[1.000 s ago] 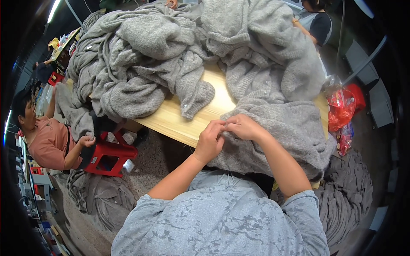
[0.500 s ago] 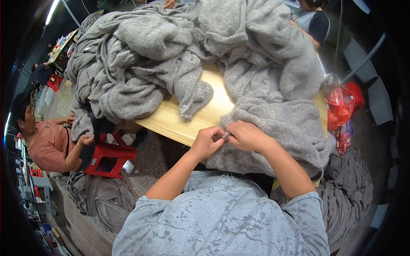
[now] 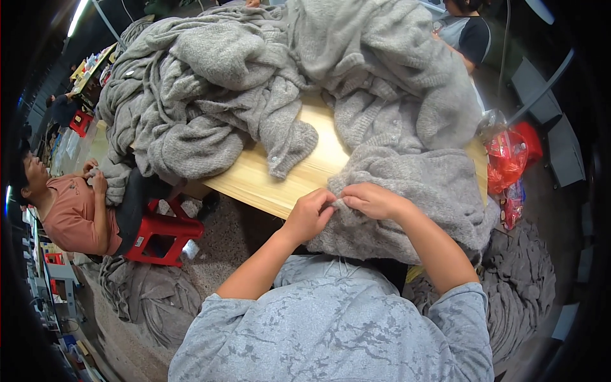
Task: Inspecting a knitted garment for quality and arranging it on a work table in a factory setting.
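A grey knitted garment [image 3: 420, 184] lies bunched over the near edge of the wooden table [image 3: 254, 178], part of it hanging toward my lap. My left hand [image 3: 310, 215] pinches a small fold at the garment's left edge between thumb and fingers. Close beside it, my right hand [image 3: 370, 200] grips the same edge, fingertips bent down onto the knit. The two hands' fingertips almost meet. Whatever small detail lies between them is hidden by the fingers.
Large heaps of grey knitwear [image 3: 210, 76] cover the table's far side. At left a person [image 3: 76, 213] on a red stool [image 3: 159, 239] handles grey knit. Another person [image 3: 468, 32] is at the far right. Red plastic bags [image 3: 509, 159] hang at right; more knitwear [image 3: 519, 286] lies on the floor.
My fingers have shifted slightly on the garment's edge, with the right hand turned a little. The person at left has raised their hands and knit toward their chest. The far heap's upper garment has shifted.
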`<state>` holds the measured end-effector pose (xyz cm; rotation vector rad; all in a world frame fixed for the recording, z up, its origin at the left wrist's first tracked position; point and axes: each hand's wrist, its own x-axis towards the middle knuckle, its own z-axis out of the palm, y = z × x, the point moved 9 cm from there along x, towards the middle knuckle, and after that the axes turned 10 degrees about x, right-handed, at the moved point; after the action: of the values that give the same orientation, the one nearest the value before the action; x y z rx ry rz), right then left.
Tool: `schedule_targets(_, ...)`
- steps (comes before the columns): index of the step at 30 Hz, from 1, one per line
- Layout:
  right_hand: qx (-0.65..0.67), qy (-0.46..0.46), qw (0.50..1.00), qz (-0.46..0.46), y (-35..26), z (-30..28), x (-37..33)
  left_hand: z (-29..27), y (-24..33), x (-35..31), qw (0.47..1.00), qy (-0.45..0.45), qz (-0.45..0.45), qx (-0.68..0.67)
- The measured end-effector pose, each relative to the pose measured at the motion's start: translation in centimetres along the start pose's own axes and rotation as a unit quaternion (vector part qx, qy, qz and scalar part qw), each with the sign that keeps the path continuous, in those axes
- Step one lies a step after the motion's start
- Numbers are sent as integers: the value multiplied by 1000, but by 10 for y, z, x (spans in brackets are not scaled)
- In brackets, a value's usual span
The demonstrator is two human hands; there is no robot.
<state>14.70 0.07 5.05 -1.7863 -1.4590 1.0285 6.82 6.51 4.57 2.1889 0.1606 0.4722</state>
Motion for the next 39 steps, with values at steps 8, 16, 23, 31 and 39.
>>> schedule_targets(8,74,-24,992,103,24,10,8,1,30,-9,988,56,112,91)
schedule_targets(16,82,-5,995,56,22,3,5,7,23,-13,988,58,80,121)
schedule_targets(23,134,29,979,151,35,5,10,11,22,-11,985,50,96,131)
schedule_targets(31,110,58,975,182,49,9,14,22,10,-16,978,44,104,173)
schedule_targets(39,62,40,989,132,38,9,16,13,2,-16,984,83,55,145)
